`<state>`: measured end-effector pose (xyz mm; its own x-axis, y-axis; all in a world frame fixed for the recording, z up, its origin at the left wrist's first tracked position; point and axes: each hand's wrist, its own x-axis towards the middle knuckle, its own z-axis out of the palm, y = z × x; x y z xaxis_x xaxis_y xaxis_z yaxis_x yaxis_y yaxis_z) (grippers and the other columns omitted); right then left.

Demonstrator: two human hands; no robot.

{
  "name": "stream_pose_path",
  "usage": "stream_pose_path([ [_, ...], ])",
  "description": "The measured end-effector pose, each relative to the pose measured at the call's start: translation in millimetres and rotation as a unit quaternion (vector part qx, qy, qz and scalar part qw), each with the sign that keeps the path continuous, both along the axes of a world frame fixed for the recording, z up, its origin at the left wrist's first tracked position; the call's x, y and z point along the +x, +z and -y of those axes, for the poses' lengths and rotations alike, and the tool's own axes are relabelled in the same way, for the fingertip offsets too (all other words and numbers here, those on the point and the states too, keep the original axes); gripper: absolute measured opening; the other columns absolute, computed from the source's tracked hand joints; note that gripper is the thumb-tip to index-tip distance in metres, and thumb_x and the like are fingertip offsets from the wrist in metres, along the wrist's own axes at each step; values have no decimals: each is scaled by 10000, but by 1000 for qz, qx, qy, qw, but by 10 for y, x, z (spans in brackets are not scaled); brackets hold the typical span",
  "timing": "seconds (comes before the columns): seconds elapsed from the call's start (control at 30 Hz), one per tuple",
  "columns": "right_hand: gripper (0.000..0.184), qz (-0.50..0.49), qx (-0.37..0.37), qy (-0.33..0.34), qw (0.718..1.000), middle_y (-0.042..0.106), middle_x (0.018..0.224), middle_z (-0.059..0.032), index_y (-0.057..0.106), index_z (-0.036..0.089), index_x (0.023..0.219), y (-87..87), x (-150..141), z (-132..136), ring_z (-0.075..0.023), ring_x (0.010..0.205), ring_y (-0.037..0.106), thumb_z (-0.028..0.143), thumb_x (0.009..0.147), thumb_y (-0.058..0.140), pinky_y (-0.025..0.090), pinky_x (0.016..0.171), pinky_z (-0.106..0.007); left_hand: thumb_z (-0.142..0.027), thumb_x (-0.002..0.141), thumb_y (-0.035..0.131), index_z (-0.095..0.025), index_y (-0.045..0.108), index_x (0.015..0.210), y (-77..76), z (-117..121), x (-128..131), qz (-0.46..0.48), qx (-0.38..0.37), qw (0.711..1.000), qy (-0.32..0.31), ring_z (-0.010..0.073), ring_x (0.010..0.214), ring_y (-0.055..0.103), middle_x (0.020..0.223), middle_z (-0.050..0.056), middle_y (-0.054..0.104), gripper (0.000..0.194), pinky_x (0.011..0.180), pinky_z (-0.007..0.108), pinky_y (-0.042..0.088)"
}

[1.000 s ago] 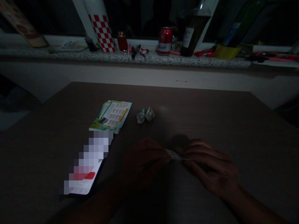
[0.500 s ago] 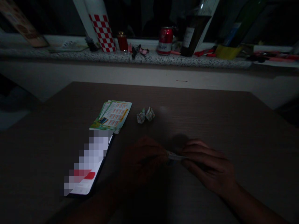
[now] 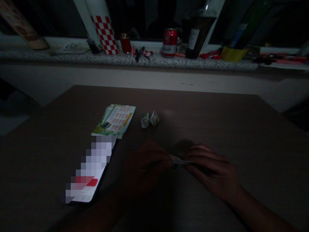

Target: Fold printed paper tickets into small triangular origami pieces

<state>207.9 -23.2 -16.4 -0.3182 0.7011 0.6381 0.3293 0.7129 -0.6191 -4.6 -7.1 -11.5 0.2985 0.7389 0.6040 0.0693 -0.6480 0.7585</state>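
Between my two hands is a small piece of folded printed paper (image 3: pixel 178 160), held just above the table. My left hand (image 3: pixel 147 166), dark in shadow, pinches its left end. My right hand (image 3: pixel 212 169) grips the other end between thumb and fingers. Much of the paper is hidden by the fingers. Beyond the hands, two small folded paper shapes (image 3: pixel 150 120) stand side by side. Left of them lies a stack of printed calendar cards (image 3: pixel 118 119), green-edged with orange grids.
A lit phone (image 3: pixel 93 169) lies left of my hands, below the cards. The wooden table (image 3: pixel 205 119) ends at a wall under a speckled sill (image 3: pixel 154 63). On the sill stand a red can (image 3: pixel 170 43), a checkered bottle (image 3: pixel 106 33), a dark bottle (image 3: pixel 195 38) and several small items.
Both hands keep hold of the folded paper, with the right hand shifted very slightly left. The whole view has moved a little; the cards, phone and folded shapes stay in place.
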Motion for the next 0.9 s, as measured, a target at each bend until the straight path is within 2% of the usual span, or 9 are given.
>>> stream_pose_path([
  [0.3, 228, -4, 3, -11, 1000, 742, 777, -50, 725, 207, 929, 31, -3, 37, -210, 755, 677, 53, 780, 648, 566, 674, -377, -153, 815, 663, -197, 696, 865, 0, 15, 6, -5, -12, 1000, 5, 156, 738, 643, 784, 30, 695, 75, 661, 278, 525],
  [0.53, 224, -1, -21, -4, 1000, 734, 814, -59, 717, 200, 961, -27, 10, 14, -213, 785, 677, 70, 788, 656, 566, 701, -391, -147, 811, 669, -197, 701, 852, -7, 14, -9, -5, -25, 999, 19, 144, 732, 640, 781, 21, 685, 72, 645, 259, 525],
  [0.9, 189, -8, -41, 0, 999, 707, 784, -56, 690, 190, 926, -18, 10, 21, -201, 736, 659, 57, 800, 645, 552, 666, -385, -135, 818, 655, -178, 700, 837, 24, 21, -13, 2, -44, 999, 27, 139, 719, 634, 780, 23, 677, 65, 640, 257, 522],
])
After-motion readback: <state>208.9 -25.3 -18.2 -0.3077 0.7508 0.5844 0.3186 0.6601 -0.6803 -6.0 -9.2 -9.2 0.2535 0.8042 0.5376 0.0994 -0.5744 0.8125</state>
